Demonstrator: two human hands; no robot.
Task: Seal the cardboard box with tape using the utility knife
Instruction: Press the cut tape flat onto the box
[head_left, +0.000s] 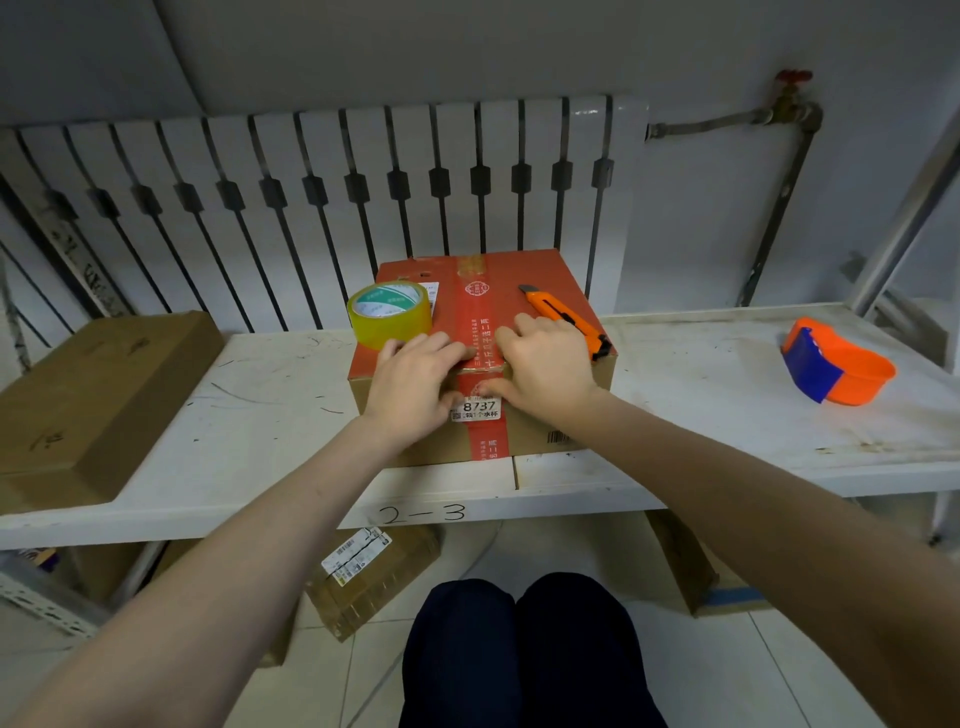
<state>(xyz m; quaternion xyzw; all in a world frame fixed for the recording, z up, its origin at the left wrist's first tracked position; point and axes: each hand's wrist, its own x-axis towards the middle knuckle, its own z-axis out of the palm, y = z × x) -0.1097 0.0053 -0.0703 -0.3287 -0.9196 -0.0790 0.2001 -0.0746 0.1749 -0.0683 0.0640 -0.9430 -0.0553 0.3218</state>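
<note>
A cardboard box (561, 283) with a red top stands on the white shelf (260, 415), a strip of red tape running down its middle seam and over the front face. Both hands press flat on the near top edge. My left hand (415, 384) lies left of the seam and my right hand (545, 364) right of it, thumbs on the front face by a white label. A roll of yellowish clear tape (388, 317) sits on the box's left corner. An orange utility knife (563, 319) lies on the box's right side, blade out.
A flat brown carton (98, 400) lies at the shelf's left. An orange and blue tape dispenser (836, 369) rests at the right. A white radiator (337, 171) runs behind. Several parcels sit on the floor under the shelf, near my knees (519, 649).
</note>
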